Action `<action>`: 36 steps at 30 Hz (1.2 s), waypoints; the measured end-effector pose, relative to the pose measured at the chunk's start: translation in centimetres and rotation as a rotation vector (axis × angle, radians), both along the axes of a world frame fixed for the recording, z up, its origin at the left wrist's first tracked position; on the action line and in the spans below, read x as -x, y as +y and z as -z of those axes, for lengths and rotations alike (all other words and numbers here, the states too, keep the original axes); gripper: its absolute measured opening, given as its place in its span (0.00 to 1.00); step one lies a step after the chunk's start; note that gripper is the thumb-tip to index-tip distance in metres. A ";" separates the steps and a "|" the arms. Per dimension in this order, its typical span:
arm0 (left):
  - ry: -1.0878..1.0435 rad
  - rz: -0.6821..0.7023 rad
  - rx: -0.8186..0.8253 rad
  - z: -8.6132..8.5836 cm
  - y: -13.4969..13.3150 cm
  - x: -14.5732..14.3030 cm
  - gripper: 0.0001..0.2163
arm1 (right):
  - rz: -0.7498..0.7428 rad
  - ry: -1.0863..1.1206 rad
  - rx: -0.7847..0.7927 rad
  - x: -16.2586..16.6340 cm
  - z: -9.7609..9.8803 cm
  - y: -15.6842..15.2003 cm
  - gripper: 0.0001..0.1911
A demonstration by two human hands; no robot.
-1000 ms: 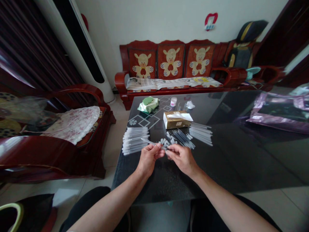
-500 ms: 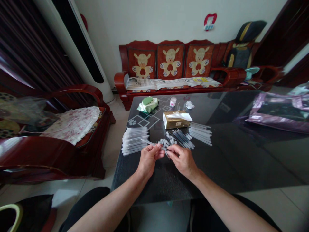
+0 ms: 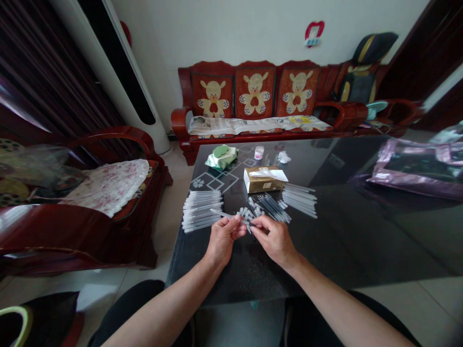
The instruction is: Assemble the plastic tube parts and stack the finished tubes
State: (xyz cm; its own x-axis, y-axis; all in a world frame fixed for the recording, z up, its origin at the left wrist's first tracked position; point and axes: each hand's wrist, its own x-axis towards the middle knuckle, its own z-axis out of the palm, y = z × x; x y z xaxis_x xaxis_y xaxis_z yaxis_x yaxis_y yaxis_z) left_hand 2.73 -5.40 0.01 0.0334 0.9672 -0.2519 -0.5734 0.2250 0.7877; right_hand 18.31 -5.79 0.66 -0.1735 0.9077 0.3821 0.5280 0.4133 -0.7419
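My left hand (image 3: 224, 236) is closed on a translucent white pen barrel (image 3: 218, 212), which points out to the upper left. My right hand (image 3: 272, 237) is pinched at the barrel's near end on a small dark piece that looks like a pen refill, mostly covered by my fingers. Just beyond my fingertips lies a pile of short whitish pen caps (image 3: 255, 206). Dark thin refills (image 3: 272, 206) lie in a bundle behind my right hand. Rows of white pens (image 3: 202, 210) lie on the left, and loose barrels (image 3: 299, 199) fan out on the right.
A tissue box (image 3: 265, 180) stands behind the pen parts on the black table (image 3: 340, 241). Farther back are a green wipes pack (image 3: 222, 157), a small white jar (image 3: 259, 152) and a crumpled tissue (image 3: 284, 157). A purple plastic bag (image 3: 415, 166) lies at the right.
Both hands stay almost in place. The dark piece at my right fingertips shows slightly more clearly now; otherwise little differs.
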 end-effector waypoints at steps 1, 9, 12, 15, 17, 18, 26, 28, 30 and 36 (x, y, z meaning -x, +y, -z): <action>0.002 -0.001 0.001 0.0 0.0 0.0 0.11 | -0.003 0.001 0.004 0.0 0.0 0.0 0.03; 0.007 0.014 -0.008 0.2 0.1 0.0 0.11 | -0.009 0.001 -0.007 0.0 -0.1 0.0 0.03; 0.004 0.016 -0.015 0.4 0.1 0.0 0.11 | -0.011 0.004 -0.006 0.0 -0.1 0.0 0.03; -0.006 0.018 -0.021 0.5 0.0 0.0 0.11 | -0.014 0.006 -0.003 0.0 -0.1 0.0 0.04; -0.010 0.022 -0.021 0.5 -0.1 0.0 0.11 | -0.017 -0.007 -0.004 0.0 -0.1 0.0 0.04; -0.009 0.024 -0.021 0.5 -0.1 0.0 0.11 | -0.018 -0.015 -0.005 0.0 -0.1 0.0 0.04; 0.011 0.032 -0.042 0.2 -0.1 0.1 0.12 | -0.063 -0.133 -0.072 -0.4 0.3 0.3 0.07; 0.017 0.029 -0.039 0.2 -0.1 0.0 0.13 | -0.077 -0.174 -0.092 -0.5 0.4 0.4 0.09; 0.017 0.031 -0.036 0.2 -0.1 0.0 0.13 | -0.093 -0.197 -0.094 -0.6 0.5 0.4 0.10; -0.007 0.046 -0.019 0.5 -0.1 0.0 0.12 | -0.166 -0.115 0.032 -0.6 0.3 0.4 0.14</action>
State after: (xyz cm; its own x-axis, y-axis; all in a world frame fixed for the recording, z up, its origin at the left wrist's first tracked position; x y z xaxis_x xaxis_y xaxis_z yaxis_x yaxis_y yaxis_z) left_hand 2.71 -5.51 -0.44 0.0794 0.9692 -0.2333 -0.5683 0.2362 0.7882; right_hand 18.90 -5.34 0.31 -0.3625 0.8743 0.3228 0.5370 0.4790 -0.6944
